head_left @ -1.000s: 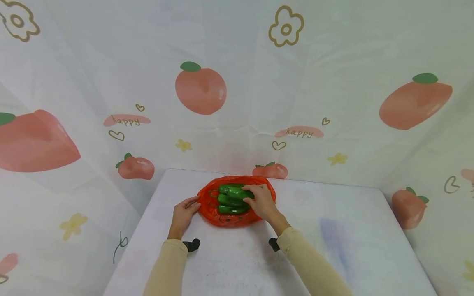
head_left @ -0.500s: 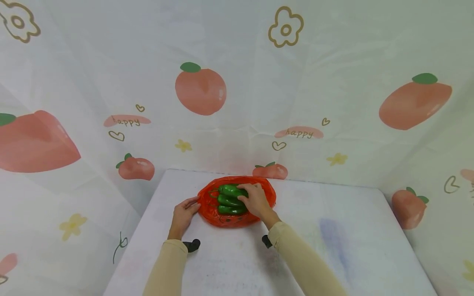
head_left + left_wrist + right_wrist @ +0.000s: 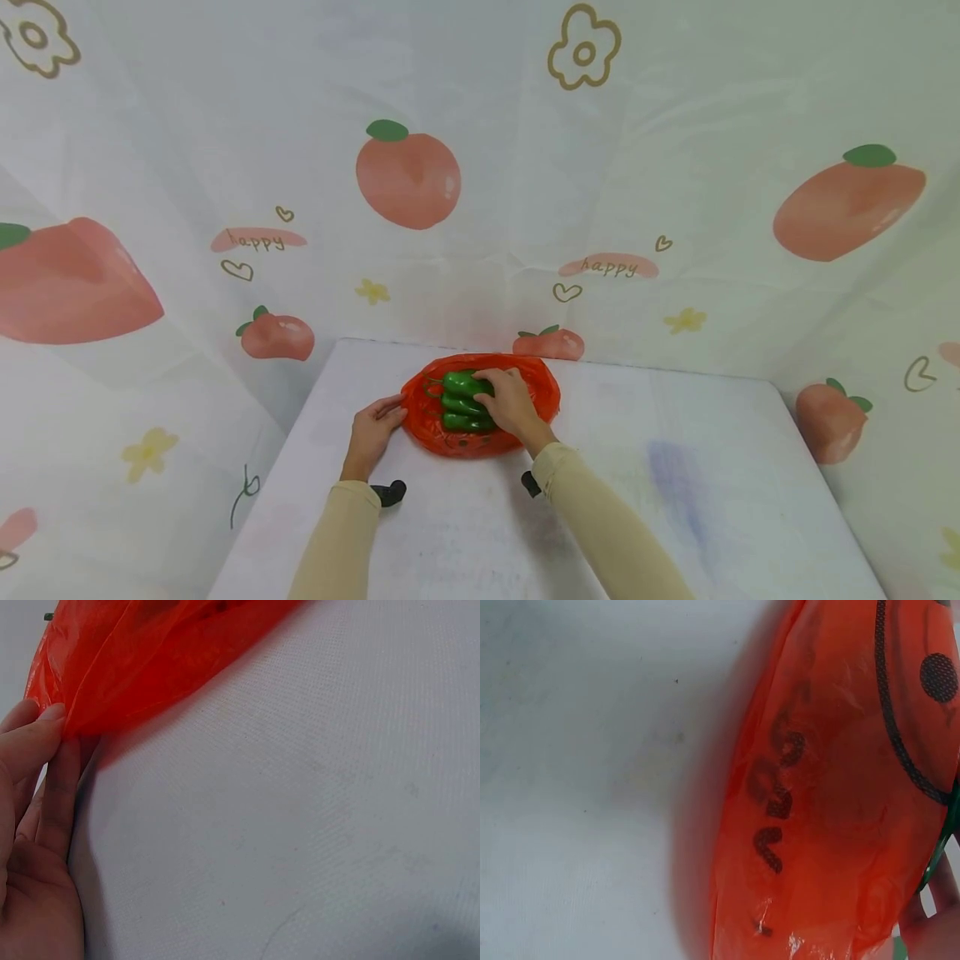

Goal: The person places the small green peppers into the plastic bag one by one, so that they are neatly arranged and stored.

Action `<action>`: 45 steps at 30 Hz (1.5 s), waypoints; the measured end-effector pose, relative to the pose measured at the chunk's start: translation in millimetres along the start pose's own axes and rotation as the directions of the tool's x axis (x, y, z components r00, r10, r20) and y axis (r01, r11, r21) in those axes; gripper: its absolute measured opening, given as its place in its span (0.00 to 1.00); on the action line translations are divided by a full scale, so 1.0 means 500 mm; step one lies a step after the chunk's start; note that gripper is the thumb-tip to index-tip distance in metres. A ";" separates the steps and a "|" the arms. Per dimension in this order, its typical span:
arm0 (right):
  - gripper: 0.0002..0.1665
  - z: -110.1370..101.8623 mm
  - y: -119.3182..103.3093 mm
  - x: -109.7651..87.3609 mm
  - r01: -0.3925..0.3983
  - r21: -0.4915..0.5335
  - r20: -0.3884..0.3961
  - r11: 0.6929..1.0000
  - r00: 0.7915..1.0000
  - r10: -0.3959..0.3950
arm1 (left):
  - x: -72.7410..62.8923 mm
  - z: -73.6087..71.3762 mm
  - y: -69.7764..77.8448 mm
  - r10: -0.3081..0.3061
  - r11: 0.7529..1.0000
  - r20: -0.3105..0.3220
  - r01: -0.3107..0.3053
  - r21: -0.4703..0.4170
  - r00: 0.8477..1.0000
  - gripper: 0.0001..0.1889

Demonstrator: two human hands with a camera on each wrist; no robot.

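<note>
A red plastic bag (image 3: 542, 392) lies on the table with its mouth spread wide. Several long green peppers (image 3: 459, 403) rest side by side inside it, stems toward the left. My left hand (image 3: 372, 431) pinches the bag's left rim between thumb and fingers, which the left wrist view shows close up on the red plastic (image 3: 165, 667). Over the peppers, my right hand (image 3: 512, 402) grips the rearmost green pepper (image 3: 461, 383) from its right end, thumb in front and fingers behind. The hand hides the right ends of the peppers. Dark print marks the bag's side in the right wrist view.
The white table (image 3: 712, 467) extends to the right and in front of the bag. A cloth backdrop (image 3: 480, 167) with printed fruit hangs behind and along both sides. Black wrist-worn devices (image 3: 390, 493) sit under both forearms.
My right hand has moved left over the bag, bringing the pepper it grips in line with the others. The left hand stays at the rim.
</note>
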State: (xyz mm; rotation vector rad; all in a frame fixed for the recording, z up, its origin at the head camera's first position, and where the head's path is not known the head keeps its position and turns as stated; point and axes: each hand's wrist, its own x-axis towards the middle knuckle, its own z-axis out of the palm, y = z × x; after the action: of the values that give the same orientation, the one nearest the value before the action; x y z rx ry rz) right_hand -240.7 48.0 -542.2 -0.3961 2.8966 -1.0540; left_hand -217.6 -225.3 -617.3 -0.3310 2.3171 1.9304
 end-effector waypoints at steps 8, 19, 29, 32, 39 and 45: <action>0.23 0.003 -0.005 -0.001 -0.020 0.018 0.027 1.000 0.999 0.019 | -0.001 0.002 0.002 -0.021 0.999 0.003 0.021 -0.047 1.000 0.21; 0.24 0.006 0.001 0.000 0.009 0.003 0.051 1.000 0.999 -0.009 | -0.001 0.004 0.002 -0.009 1.000 -0.007 0.009 -0.030 1.000 0.21; 0.24 0.004 0.011 0.001 0.049 0.010 0.040 0.999 0.998 -0.049 | -0.004 0.002 0.003 0.006 1.000 -0.006 -0.006 -0.021 1.000 0.21; 0.24 0.001 0.014 -0.001 0.045 0.012 0.037 0.999 0.998 -0.045 | -0.002 0.002 0.002 0.006 1.000 -0.004 -0.006 -0.006 1.000 0.21; 0.27 -0.013 0.021 -0.008 0.037 0.015 0.024 0.999 0.999 -0.037 | -0.004 0.003 0.011 -0.033 0.998 -0.013 0.032 -0.048 0.999 0.22; 0.30 -0.036 0.025 -0.016 0.018 -0.001 0.011 1.000 1.000 -0.018 | -0.004 0.008 0.019 -0.036 0.990 -0.032 0.031 -0.137 0.999 0.25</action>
State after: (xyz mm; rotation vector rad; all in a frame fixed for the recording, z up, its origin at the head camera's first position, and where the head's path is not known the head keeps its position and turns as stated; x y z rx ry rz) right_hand -237.9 70.4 -536.9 -0.4273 2.8898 -1.0497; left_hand -218.3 -219.8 -608.4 -0.4162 2.1899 2.0877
